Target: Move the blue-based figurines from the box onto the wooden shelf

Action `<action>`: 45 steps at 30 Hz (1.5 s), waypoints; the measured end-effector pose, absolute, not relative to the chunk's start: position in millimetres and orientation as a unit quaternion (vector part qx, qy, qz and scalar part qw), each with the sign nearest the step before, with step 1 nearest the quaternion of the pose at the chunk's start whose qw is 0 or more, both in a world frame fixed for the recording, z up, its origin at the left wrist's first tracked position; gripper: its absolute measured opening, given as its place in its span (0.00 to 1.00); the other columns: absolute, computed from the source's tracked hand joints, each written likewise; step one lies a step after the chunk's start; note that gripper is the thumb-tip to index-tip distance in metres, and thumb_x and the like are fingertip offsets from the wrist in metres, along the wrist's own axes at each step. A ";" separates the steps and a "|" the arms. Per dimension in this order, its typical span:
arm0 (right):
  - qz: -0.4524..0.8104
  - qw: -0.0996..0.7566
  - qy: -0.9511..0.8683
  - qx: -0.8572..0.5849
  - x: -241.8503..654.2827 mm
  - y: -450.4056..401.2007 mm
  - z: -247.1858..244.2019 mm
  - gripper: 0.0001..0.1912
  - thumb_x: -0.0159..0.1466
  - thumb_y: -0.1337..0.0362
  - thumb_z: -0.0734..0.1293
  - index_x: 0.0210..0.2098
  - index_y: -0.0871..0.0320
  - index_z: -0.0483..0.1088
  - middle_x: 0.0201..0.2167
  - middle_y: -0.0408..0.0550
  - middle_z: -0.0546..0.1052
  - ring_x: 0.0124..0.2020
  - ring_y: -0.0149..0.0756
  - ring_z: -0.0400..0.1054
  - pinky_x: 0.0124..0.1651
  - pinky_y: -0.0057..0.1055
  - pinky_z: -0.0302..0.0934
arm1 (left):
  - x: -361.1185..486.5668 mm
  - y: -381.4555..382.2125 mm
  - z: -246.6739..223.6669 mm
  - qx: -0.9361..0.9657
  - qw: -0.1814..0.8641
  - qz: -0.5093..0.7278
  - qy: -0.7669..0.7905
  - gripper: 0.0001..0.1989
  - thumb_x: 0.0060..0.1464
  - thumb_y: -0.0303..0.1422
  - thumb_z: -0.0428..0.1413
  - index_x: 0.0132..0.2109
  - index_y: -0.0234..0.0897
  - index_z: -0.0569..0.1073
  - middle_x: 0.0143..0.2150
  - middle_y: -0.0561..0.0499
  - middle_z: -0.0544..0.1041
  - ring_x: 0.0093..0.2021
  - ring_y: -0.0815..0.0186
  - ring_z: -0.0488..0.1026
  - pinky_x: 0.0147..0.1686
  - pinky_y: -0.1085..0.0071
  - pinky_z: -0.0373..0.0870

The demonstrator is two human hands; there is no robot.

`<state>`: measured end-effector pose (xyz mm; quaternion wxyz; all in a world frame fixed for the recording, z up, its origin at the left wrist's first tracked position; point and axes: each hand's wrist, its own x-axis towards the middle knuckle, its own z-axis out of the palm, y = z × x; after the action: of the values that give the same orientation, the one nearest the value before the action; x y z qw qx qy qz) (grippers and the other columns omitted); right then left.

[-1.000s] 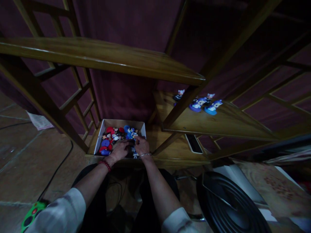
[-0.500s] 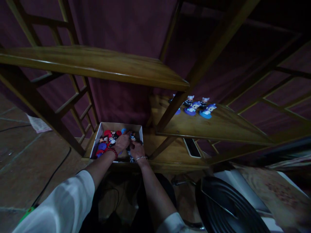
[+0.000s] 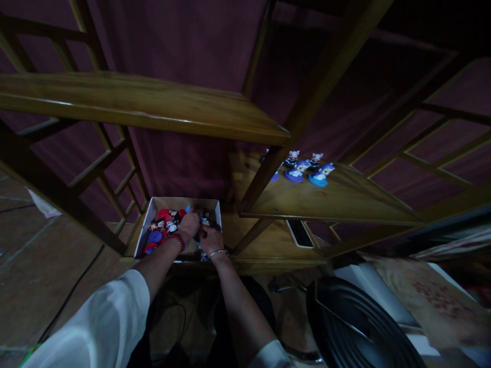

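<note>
A white-walled box (image 3: 144, 229) on the low wooden shelf holds several small figurines with red, blue and black parts. Inside it, my left hand (image 3: 189, 225), with a red bead bracelet at the wrist, reaches over the middle among the figurines. Close beside it on the right, my right hand (image 3: 210, 239), wearing a thin bangle, has its fingers bent inward over the box's right part. The fingertips of both hands are dark and partly hidden, so what they hold cannot be made out. A blue disc (image 3: 155, 236) lies at the box's left.
On the higher shelf (image 3: 345, 204) at the right stand several figurines, one on a light-blue base (image 3: 318, 179). A phone (image 3: 300, 233) lies on the lower shelf. Wooden posts and a shelf board (image 3: 153, 105) frame the box. A black ridged seat (image 3: 356, 327) is at lower right.
The view has shifted slightly, so the shelves and box appear farther left. My left and right hands have drawn a little closer together inside the box.
</note>
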<state>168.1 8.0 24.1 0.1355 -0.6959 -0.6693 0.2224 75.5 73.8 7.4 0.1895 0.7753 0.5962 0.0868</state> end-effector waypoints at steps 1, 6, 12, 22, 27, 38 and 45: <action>0.226 0.140 -0.667 -0.696 168.3 8.0 24.1 0.15 0.57 0.69 0.55 0.37 0.53 0.69 0.35 0.46 0.75 0.36 0.32 0.69 0.37 0.23 0.58 | 75.1 74.5 7.1 0.778 0.184 0.086 0.595 0.18 0.51 0.25 0.42 0.48 0.38 0.64 0.52 0.41 0.60 0.40 0.65 0.70 0.38 0.70 0.66; 0.236 0.148 -0.658 -0.699 168.8 7.7 23.2 0.15 0.57 0.68 0.55 0.38 0.53 0.70 0.36 0.46 0.75 0.38 0.32 0.68 0.38 0.23 0.58 | 73.9 75.1 9.1 0.793 0.164 0.078 0.582 0.18 0.51 0.24 0.41 0.49 0.40 0.61 0.49 0.43 0.64 0.39 0.64 0.69 0.36 0.69 0.66; 0.242 0.153 -0.659 -0.695 169.3 7.7 23.4 0.16 0.56 0.69 0.55 0.39 0.53 0.70 0.37 0.45 0.75 0.38 0.31 0.68 0.39 0.22 0.58 | 73.5 75.2 10.8 0.787 0.152 0.060 0.594 0.19 0.50 0.23 0.43 0.50 0.41 0.62 0.50 0.44 0.63 0.36 0.67 0.70 0.34 0.72 0.65; 0.247 0.166 -0.654 -0.695 169.3 9.3 20.5 0.15 0.57 0.67 0.56 0.39 0.53 0.69 0.38 0.45 0.74 0.40 0.31 0.68 0.42 0.23 0.57 | 67.0 76.4 5.2 0.758 0.166 0.222 0.590 0.16 0.51 0.26 0.45 0.48 0.36 0.67 0.47 0.45 0.66 0.43 0.66 0.68 0.43 0.74 0.63; 0.251 0.166 -0.649 -0.699 168.2 10.3 19.5 0.16 0.57 0.67 0.55 0.41 0.54 0.69 0.39 0.46 0.74 0.41 0.32 0.67 0.43 0.24 0.57 | 61.3 75.8 6.2 0.716 0.180 0.255 0.624 0.14 0.51 0.28 0.46 0.45 0.37 0.69 0.44 0.46 0.69 0.42 0.66 0.68 0.43 0.72 0.63; 0.261 0.168 -0.635 -0.707 167.7 12.8 17.6 0.15 0.57 0.68 0.55 0.40 0.54 0.69 0.37 0.45 0.75 0.39 0.31 0.67 0.41 0.24 0.58 | 46.5 63.0 18.3 0.653 0.325 0.291 0.619 0.15 0.52 0.31 0.43 0.43 0.30 0.68 0.30 0.47 0.74 0.26 0.70 0.70 0.29 0.76 0.64; 0.270 0.190 -0.636 -0.697 167.7 14.5 13.3 0.16 0.57 0.70 0.55 0.39 0.53 0.69 0.35 0.43 0.75 0.37 0.29 0.68 0.38 0.21 0.58 | 41.3 53.9 16.6 0.661 0.356 0.306 0.585 0.12 0.51 0.32 0.44 0.36 0.31 0.70 0.22 0.52 0.70 0.23 0.71 0.66 0.25 0.76 0.62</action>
<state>167.7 14.5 13.3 0.1898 -0.6973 -0.6364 0.2698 41.3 53.9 16.6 0.3563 0.6612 0.5853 0.3056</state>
